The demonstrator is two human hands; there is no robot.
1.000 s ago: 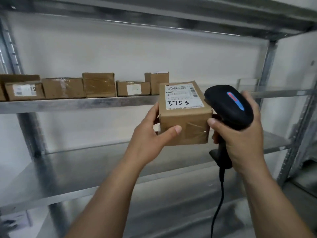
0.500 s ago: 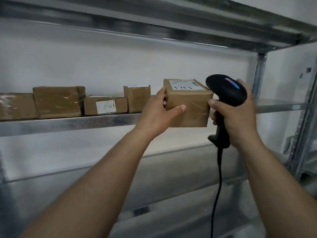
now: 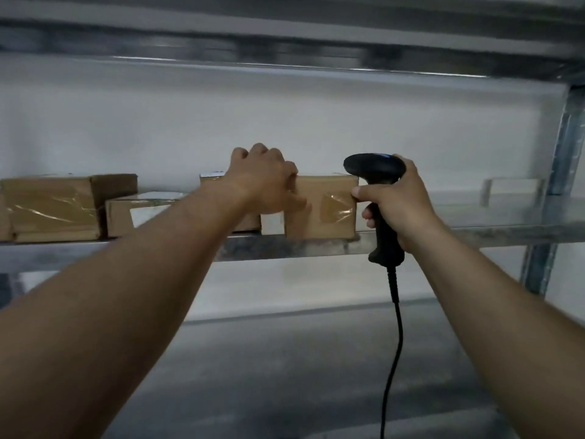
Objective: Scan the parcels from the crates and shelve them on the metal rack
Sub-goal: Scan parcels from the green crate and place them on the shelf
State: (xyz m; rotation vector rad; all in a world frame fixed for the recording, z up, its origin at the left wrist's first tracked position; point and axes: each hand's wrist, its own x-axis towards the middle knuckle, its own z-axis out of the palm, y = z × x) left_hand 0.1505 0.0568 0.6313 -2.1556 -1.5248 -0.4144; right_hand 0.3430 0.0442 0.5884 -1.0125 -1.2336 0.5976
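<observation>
Shelving is seen across the whole view: the metal rack point(image 3: 566, 153) is met head-on, with its upper shelf point(image 3: 474, 239) at about eye height and a lower shelf point(image 3: 316, 375) beneath the arms. Along the upper shelf, shelved parcels point(image 3: 53, 207) are lined up from the left, close together and near the front edge, probably so that space is saved and each can be reached.

At the right end of that row the parcel point(image 3: 329, 207) in hand is stood upright on the shelf, its taped face turned outward and a narrow gap left between it and its neighbour. It appears to be at the point of being placed; release is judged to be what remains.

The scanner point(image 3: 373, 166) is kept upright in the right hand point(image 3: 402, 204), whose grip is wrapped round the handle, so that the tool need not be put down between parcels. That hand's thumb point(image 3: 357, 193) is laid against the parcel's right edge, seemingly to steady it.

The left hand point(image 3: 262, 182) is clamped over the parcel's upper left corner, from where it can be guided inward.

The cable point(image 3: 395, 327) is left hanging free below the scanner.
</observation>
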